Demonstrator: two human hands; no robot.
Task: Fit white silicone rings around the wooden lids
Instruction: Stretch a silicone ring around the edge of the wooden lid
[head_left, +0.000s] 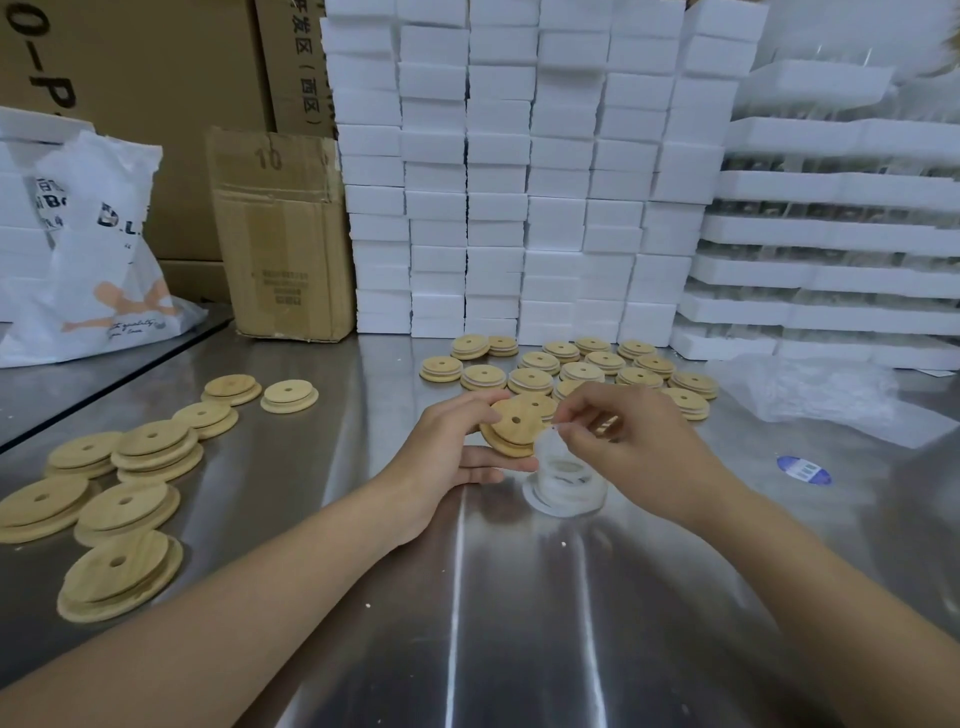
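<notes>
Nearest, two bare forearms reaching in over the near edge of the stainless steel table (519, 649). Along the far edge, a tall wall of white foam blocks (519, 182); toward the far right corner, stacked foam trays (831, 234), contents too blurred to tell. At the far left, a worn cardboard box (283, 234) standing upright, and beside it a printed white plastic bag (104, 260). By the right edge, a crumpled clear plastic bag (810, 395). Spread along the left edge, bare wooden lids (130, 467), some overlapping; clustered before the foam wall, ringed lids (571, 369) with white bands showing at their rims. At mid-table, left hand (447, 452) curled around one tilted wooden lid (511, 423), thumb on the upper rim, fingers beneath. Right hand (623, 441) just beside it, thumb and forefinger pinching a white silicone ring (548, 441) at the lid's right rim, other fingers loosely bent. Directly below, on the table, a small stack of silicone rings (566, 488). Near the right edge, a blue sticker (804, 470).
</notes>
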